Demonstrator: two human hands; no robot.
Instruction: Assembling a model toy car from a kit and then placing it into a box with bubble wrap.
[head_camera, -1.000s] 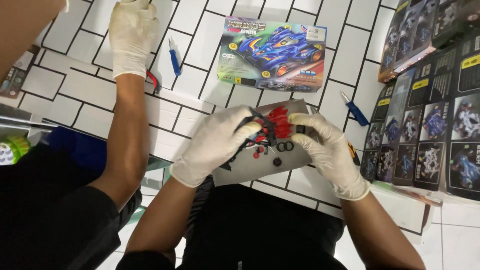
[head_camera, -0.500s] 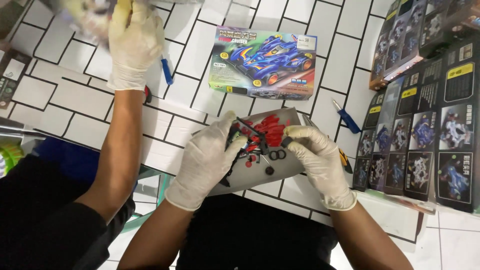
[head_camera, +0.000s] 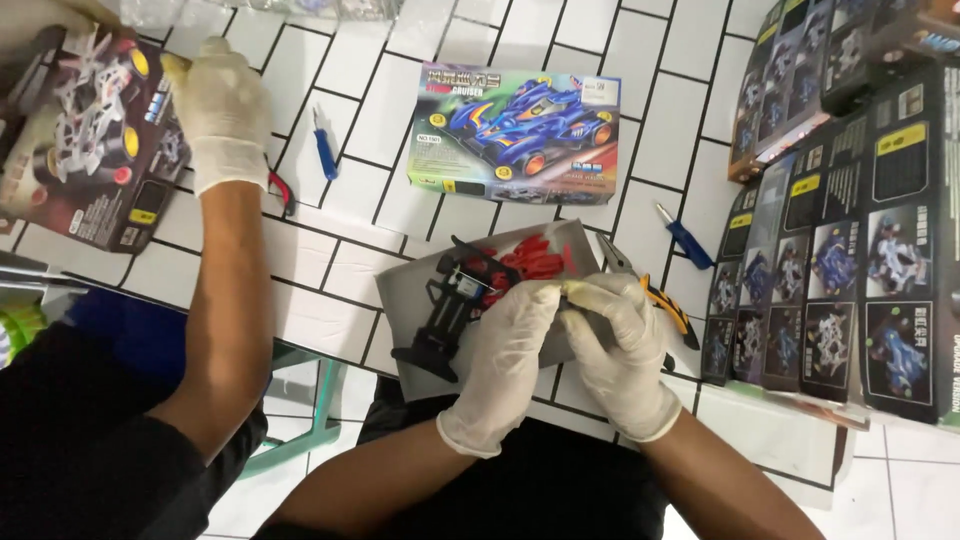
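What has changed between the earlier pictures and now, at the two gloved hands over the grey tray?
The left hand and right hand have come off the black toy car chassis and now pinch a small pale part together beside it. The chassis lies uncovered on the grey tray. The red plastic parts and the blue car kit box stayed.

black chassis (head_camera: 440, 310), red parts (head_camera: 530, 262), white gloves (head_camera: 505, 350)
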